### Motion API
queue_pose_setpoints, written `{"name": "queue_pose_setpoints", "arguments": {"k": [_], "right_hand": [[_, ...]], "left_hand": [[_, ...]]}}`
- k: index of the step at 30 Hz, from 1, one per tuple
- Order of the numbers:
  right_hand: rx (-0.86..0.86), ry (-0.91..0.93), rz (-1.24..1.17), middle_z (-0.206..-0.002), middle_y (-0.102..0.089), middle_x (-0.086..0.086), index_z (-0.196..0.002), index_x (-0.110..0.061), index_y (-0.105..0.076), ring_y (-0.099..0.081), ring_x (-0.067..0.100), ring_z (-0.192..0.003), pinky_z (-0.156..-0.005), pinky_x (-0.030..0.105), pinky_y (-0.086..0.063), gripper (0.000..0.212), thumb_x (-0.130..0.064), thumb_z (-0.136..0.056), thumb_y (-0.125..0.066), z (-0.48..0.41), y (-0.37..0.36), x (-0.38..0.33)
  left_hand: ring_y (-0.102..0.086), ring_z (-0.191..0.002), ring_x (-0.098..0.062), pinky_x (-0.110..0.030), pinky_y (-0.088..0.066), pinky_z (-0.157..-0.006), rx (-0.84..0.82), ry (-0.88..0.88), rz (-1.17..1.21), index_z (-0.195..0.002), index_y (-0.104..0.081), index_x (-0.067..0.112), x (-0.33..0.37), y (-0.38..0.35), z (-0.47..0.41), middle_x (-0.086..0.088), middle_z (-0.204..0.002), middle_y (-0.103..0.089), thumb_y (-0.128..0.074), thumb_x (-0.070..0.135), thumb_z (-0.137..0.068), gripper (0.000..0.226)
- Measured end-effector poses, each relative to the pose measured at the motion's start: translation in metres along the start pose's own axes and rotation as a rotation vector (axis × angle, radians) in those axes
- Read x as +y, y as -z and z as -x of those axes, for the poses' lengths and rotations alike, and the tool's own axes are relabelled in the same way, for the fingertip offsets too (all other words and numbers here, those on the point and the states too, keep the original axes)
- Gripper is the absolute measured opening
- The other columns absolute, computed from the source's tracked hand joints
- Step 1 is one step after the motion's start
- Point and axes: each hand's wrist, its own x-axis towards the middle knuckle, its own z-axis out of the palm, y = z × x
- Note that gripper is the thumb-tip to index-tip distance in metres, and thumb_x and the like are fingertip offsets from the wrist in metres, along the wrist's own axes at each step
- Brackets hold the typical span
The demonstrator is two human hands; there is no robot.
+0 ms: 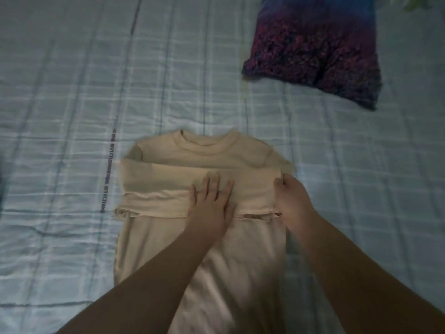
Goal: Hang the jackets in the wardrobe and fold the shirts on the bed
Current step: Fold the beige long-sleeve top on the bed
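Observation:
A beige shirt (pixel 168 237) lies flat on the bed (pixel 72 116), collar pointing away from me. Its sleeves are folded across the chest as bands. My left hand (pixel 212 201) presses flat on the folded sleeve near the middle, fingers straight. My right hand (pixel 292 201) sits at the shirt's right edge, its fingers and thumb curled on the end of the folded sleeve. A folded purple and blue patterned shirt (pixel 317 49) lies at the far right of the bed.
The bed is covered with a pale blue checked sheet. A dark object shows at the left edge (pixel 1 189). Something green shows at the top right corner (pixel 416 3).

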Motion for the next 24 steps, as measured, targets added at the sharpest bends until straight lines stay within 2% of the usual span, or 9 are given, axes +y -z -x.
{"name": "queue_pose_setpoints", "arguments": {"k": [2, 3, 6, 9, 12, 14, 16, 21, 24], "right_hand": [[0.029, 0.006, 0.022, -0.091, -0.062, 0.011, -0.095, -0.006, -0.060, -0.060, 0.034, -0.097, -0.067, 0.029, -0.030, 0.024, -0.019, -0.101, -0.041, -0.007, 0.005, 0.013], [0.043, 0.012, 0.005, -0.101, -0.065, 0.012, -0.104, -0.006, -0.061, -0.060, 0.032, -0.103, -0.072, 0.027, -0.033, 0.022, -0.018, -0.100, -0.043, -0.008, 0.006, 0.017], [0.131, 0.122, -0.123, -0.131, -0.059, 0.007, -0.132, -0.010, -0.052, -0.056, 0.021, -0.122, -0.095, 0.021, -0.037, 0.037, -0.010, -0.095, -0.050, 0.004, 0.008, 0.025], [0.204, 0.529, 0.147, -0.142, -0.048, 0.013, -0.138, -0.006, -0.047, -0.042, 0.026, -0.134, -0.113, 0.026, -0.029, 0.053, -0.003, -0.086, -0.055, 0.024, 0.000, 0.034], [0.013, 0.728, 0.497, -0.152, -0.040, 0.018, -0.145, -0.002, -0.044, -0.030, 0.035, -0.144, -0.119, 0.042, -0.026, 0.054, -0.013, -0.092, -0.052, 0.035, -0.016, 0.049], [-0.083, 0.707, 0.682, -0.158, -0.030, 0.016, -0.151, -0.004, -0.033, -0.019, 0.032, -0.149, -0.120, 0.043, -0.018, 0.056, -0.023, -0.098, -0.039, 0.035, -0.023, 0.063], [-0.111, 0.712, 0.752, -0.160, -0.025, 0.015, -0.153, -0.005, -0.027, -0.013, 0.030, -0.150, -0.120, 0.042, -0.014, 0.058, -0.025, -0.099, -0.034, 0.035, -0.024, 0.075], [-0.085, 0.680, 0.638, -0.153, -0.037, 0.022, -0.147, 0.000, -0.038, -0.030, 0.038, -0.144, -0.115, 0.051, -0.028, 0.063, -0.018, -0.088, -0.051, 0.072, -0.020, 0.091], [-0.118, 0.607, 0.508, -0.154, -0.032, 0.025, -0.148, 0.003, -0.036, -0.029, 0.040, -0.145, -0.118, 0.049, -0.026, 0.069, -0.012, -0.085, -0.059, 0.118, -0.019, 0.116]], "left_hand": [[0.005, -0.153, -0.025, -0.056, 0.000, -0.120, -0.011, -0.009, -0.017, -0.157, -0.002, 0.037, 0.008, -0.005, -0.005, -0.003, -0.167, -0.001, -0.019, 0.055, -0.101, 0.061], [0.004, -0.153, -0.025, -0.056, 0.000, -0.120, -0.009, -0.004, -0.026, -0.157, -0.003, 0.037, 0.010, -0.007, -0.006, -0.003, -0.167, -0.001, -0.020, 0.055, -0.101, 0.061], [0.003, -0.153, -0.025, -0.056, 0.000, -0.120, -0.010, 0.023, -0.061, -0.157, -0.005, 0.036, 0.012, -0.009, -0.008, -0.004, -0.167, -0.002, -0.024, 0.053, -0.100, 0.062], [0.005, -0.153, -0.026, -0.055, 0.001, -0.120, -0.024, 0.044, -0.074, -0.157, -0.006, 0.035, 0.015, -0.012, -0.006, -0.004, -0.167, 0.001, -0.027, 0.051, -0.100, 0.063], [0.006, -0.152, -0.026, -0.055, 0.002, -0.120, -0.032, 0.062, -0.044, -0.157, -0.004, 0.035, 0.018, -0.012, -0.005, -0.004, -0.166, 0.004, -0.028, 0.051, -0.100, 0.064], [0.004, -0.153, -0.027, -0.054, 0.001, -0.121, -0.019, 0.051, -0.021, -0.157, -0.007, 0.034, 0.017, -0.010, -0.001, -0.005, -0.167, 0.001, -0.031, 0.049, -0.100, 0.064], [-0.002, -0.152, -0.028, -0.052, -0.003, -0.121, 0.017, 0.026, -0.011, -0.157, -0.012, 0.033, 0.011, -0.008, 0.012, -0.007, -0.166, -0.008, -0.034, 0.046, -0.099, 0.064], [-0.010, -0.152, -0.030, -0.049, -0.009, -0.121, -0.004, 0.033, 0.036, -0.156, -0.020, 0.029, -0.017, -0.012, 0.079, -0.007, -0.164, -0.017, -0.040, 0.038, -0.096, 0.064], [-0.012, -0.151, -0.030, -0.050, -0.014, -0.121, -0.059, 0.081, 0.064, -0.156, -0.023, 0.023, -0.037, -0.015, 0.135, -0.010, -0.163, -0.020, -0.044, 0.032, -0.095, 0.065]]}}
